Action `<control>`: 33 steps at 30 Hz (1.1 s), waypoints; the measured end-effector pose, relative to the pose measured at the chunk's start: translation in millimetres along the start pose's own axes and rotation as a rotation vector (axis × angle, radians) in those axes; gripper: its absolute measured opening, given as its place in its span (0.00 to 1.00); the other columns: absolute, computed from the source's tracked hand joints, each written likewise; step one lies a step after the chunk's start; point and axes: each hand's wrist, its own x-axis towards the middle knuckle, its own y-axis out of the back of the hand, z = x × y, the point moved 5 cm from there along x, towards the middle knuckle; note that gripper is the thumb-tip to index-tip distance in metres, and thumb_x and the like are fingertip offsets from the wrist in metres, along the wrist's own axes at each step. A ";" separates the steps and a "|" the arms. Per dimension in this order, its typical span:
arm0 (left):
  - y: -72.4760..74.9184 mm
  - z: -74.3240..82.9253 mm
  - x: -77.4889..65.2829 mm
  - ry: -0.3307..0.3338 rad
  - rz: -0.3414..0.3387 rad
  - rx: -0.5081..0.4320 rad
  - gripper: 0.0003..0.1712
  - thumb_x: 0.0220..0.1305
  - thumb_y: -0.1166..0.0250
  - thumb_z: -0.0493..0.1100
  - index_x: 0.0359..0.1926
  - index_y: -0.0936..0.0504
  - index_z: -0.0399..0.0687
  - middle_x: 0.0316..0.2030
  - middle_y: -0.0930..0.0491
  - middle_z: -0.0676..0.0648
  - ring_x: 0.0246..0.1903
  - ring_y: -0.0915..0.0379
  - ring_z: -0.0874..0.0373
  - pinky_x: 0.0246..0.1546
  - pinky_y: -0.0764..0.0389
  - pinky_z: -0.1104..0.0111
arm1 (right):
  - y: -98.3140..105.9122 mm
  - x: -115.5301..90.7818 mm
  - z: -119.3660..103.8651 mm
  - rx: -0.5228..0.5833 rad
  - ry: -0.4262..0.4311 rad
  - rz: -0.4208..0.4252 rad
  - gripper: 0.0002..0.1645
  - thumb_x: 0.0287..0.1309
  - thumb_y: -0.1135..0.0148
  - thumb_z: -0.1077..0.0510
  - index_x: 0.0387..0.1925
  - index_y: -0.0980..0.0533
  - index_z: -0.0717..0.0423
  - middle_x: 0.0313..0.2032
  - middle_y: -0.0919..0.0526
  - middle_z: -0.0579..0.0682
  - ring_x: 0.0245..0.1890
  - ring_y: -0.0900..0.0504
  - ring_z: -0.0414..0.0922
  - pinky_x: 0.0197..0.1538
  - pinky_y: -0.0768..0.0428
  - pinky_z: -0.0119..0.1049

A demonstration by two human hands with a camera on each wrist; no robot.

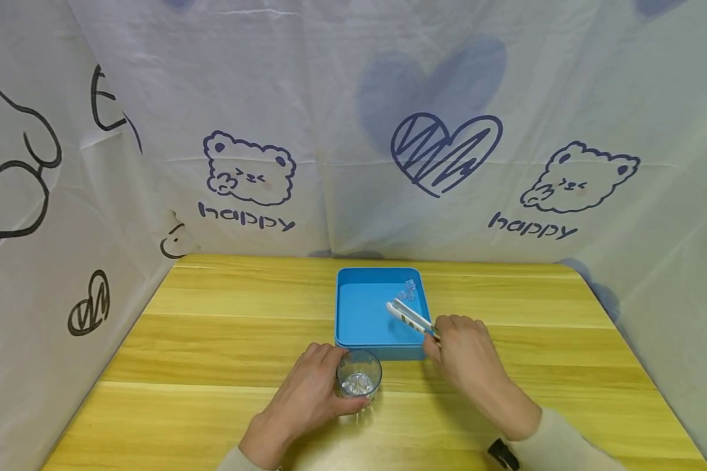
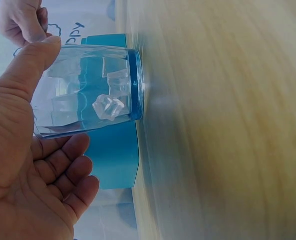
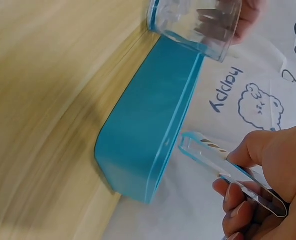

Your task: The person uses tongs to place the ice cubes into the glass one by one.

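My left hand (image 1: 306,392) holds a clear drinking glass (image 2: 70,82) upright on the table, thumb on the near side and fingers round the other. Several clear ice-like cubes (image 2: 108,106) lie in its bottom. Behind the glass sits a blue open box (image 1: 380,354), with a few more clear cubes (image 1: 409,288) in its far right corner. Over the box's right side, my right hand (image 1: 468,356) grips small white tongs (image 1: 409,316) between thumb and fingers. Their tips point toward the box's inside, left of those cubes; whether anything is between the tips I cannot tell.
The wooden table (image 1: 224,327) extends to both sides of the box. A white cloth (image 1: 342,163) with bear and heart drawings hangs along its back and sides. A small black object (image 1: 503,454) shows beside the right sleeve.
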 end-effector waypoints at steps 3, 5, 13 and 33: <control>-0.2 -0.4 0.2 0.003 -0.001 -0.006 0.48 0.50 0.20 0.70 0.61 0.21 0.43 0.49 0.19 0.50 0.50 0.29 0.57 0.56 0.20 0.59 | 4.1 -1.7 -2.8 0.009 0.004 0.016 0.18 0.58 0.28 0.59 0.21 0.29 0.55 0.17 0.34 0.44 0.20 0.38 0.42 0.26 0.37 0.35; -0.2 -0.3 0.2 0.000 0.000 -0.007 0.48 0.50 0.20 0.70 0.61 0.21 0.43 0.49 0.19 0.50 0.50 0.29 0.57 0.56 0.21 0.58 | 6.5 -3.1 -4.9 0.017 0.007 0.022 0.16 0.57 0.27 0.59 0.22 0.27 0.56 0.18 0.32 0.44 0.20 0.37 0.42 0.27 0.36 0.35; -0.3 -0.2 0.8 0.001 -0.005 -0.005 0.48 0.50 0.20 0.70 0.62 0.21 0.43 0.50 0.19 0.50 0.50 0.29 0.57 0.56 0.20 0.58 | 17.5 -11.2 -13.7 0.032 0.057 0.094 0.13 0.56 0.26 0.59 0.24 0.23 0.57 0.19 0.28 0.44 0.20 0.35 0.40 0.28 0.35 0.34; 0.1 -1.2 -0.1 -0.010 0.016 -0.004 0.47 0.49 0.20 0.70 0.61 0.20 0.44 0.49 0.19 0.50 0.50 0.29 0.57 0.55 0.21 0.58 | 29.6 -34.0 -31.9 0.114 0.172 0.175 0.08 0.52 0.29 0.58 0.28 0.23 0.54 0.23 0.23 0.42 0.26 0.27 0.38 0.31 0.26 0.36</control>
